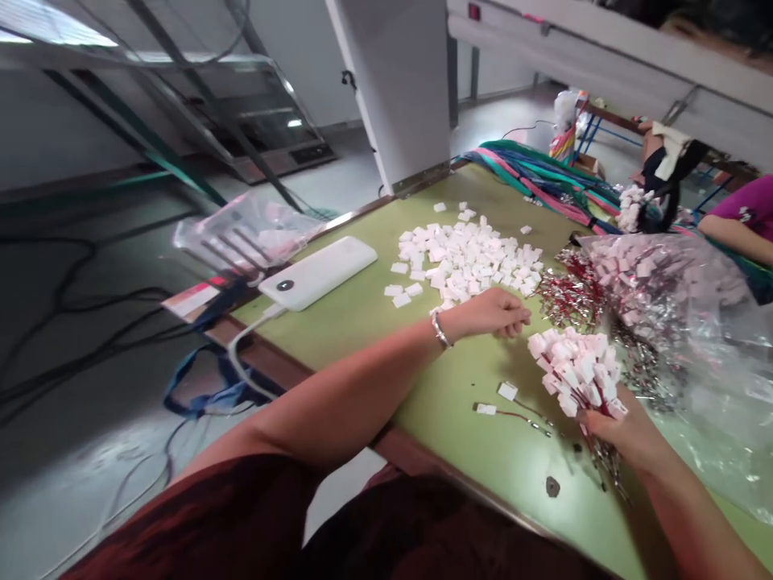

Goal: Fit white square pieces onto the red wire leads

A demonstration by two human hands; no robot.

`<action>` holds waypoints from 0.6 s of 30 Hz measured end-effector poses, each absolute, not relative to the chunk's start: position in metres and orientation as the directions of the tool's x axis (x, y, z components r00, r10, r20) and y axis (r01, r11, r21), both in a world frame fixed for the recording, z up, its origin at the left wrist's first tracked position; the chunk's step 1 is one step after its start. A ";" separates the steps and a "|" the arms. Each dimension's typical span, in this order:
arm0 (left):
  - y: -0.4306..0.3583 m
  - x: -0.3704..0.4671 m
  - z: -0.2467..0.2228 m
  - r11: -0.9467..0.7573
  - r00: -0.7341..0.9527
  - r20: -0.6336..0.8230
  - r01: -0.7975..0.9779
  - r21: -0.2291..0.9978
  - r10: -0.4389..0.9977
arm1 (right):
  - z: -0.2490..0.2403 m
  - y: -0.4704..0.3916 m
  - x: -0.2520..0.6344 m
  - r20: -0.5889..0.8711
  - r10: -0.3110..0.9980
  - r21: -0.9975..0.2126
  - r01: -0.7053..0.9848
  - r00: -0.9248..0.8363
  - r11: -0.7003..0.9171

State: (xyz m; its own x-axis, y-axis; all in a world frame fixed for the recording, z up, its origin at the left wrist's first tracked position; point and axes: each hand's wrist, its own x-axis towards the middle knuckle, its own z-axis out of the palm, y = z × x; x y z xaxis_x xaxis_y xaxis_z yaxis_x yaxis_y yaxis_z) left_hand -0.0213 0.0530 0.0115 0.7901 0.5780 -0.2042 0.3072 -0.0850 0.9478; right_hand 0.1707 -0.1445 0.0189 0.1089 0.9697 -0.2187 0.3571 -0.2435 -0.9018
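Note:
A bunch of short wires with white plastic connectors [580, 366] is gripped in my right hand [625, 427], connectors upward and metal-tipped wire ends hanging below. My left hand [498, 312], with a bracelet at the wrist, is above the table with its fingers curled; whatever they pinch, if anything, is hidden. Just beyond it spreads a pile of loose white connector housings [471, 254]. A heap of red wires with metal terminals [573, 290] lies to the right of my left hand. Two wires with a single connector [486, 409] each lie on the table between my hands and my body.
A white power bank [320, 274] with a cable sits at the left edge of the green table [447, 435]. Clear plastic bags [694, 282] with connectors cover the right side. Bundled coloured cables [543, 181] lie at the back. Another person's arm [742, 221] shows far right.

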 end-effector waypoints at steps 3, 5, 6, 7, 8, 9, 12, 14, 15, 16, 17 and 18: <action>0.048 -0.015 0.007 -0.119 0.793 -0.195 0.318 0.941 0.577 | 0.024 -0.155 0.172 -0.269 0.945 -0.943 0.148 0.186 -0.298; 0.045 -0.009 0.009 -0.148 0.793 -0.167 0.308 0.940 0.586 | 0.026 -0.165 0.175 -0.314 0.915 -0.945 0.009 0.255 -0.327; 0.043 -0.005 0.012 -0.163 0.791 -0.162 0.313 0.936 0.590 | 0.027 -0.172 0.178 -0.340 0.898 -0.939 -0.048 0.280 -0.340; 0.041 0.000 0.017 -0.181 0.790 -0.161 0.324 0.929 0.591 | 0.028 -0.181 0.182 -0.362 0.880 -0.932 -0.094 0.306 -0.351; 0.039 0.006 0.023 -0.210 0.793 -0.153 0.333 0.919 0.590 | 0.029 -0.190 0.187 -0.378 0.863 -0.926 -0.132 0.335 -0.354; 0.036 0.013 0.031 -0.259 0.801 -0.132 0.337 0.905 0.583 | 0.030 -0.201 0.194 -0.392 0.844 -0.920 -0.165 0.367 -0.356; 0.024 0.045 0.061 -0.544 0.856 0.092 0.238 0.805 0.509 | 0.036 -0.234 0.215 -0.447 0.769 -0.894 -0.269 0.458 -0.359; 0.012 0.076 0.086 -0.735 0.860 0.301 0.119 0.668 0.412 | 0.043 -0.254 0.228 -0.494 0.692 -0.868 -0.350 0.527 -0.353; 0.005 0.093 0.098 -0.803 0.856 0.386 0.056 0.593 0.345 | 0.047 -0.262 0.235 -0.494 0.650 -0.868 -0.371 0.577 -0.330; -0.003 0.112 0.110 -0.856 0.853 0.440 0.016 0.518 0.282 | 0.052 -0.269 0.241 -0.477 0.611 -0.878 -0.376 0.632 -0.296; -0.011 0.131 0.120 -0.898 0.851 0.473 -0.002 0.439 0.229 | 0.057 -0.274 0.248 -0.442 0.573 -0.897 -0.361 0.690 -0.256; -0.020 0.149 0.129 -0.930 0.848 0.490 0.006 0.368 0.200 | 0.062 -0.278 0.255 -0.393 0.537 -0.919 -0.328 0.747 -0.218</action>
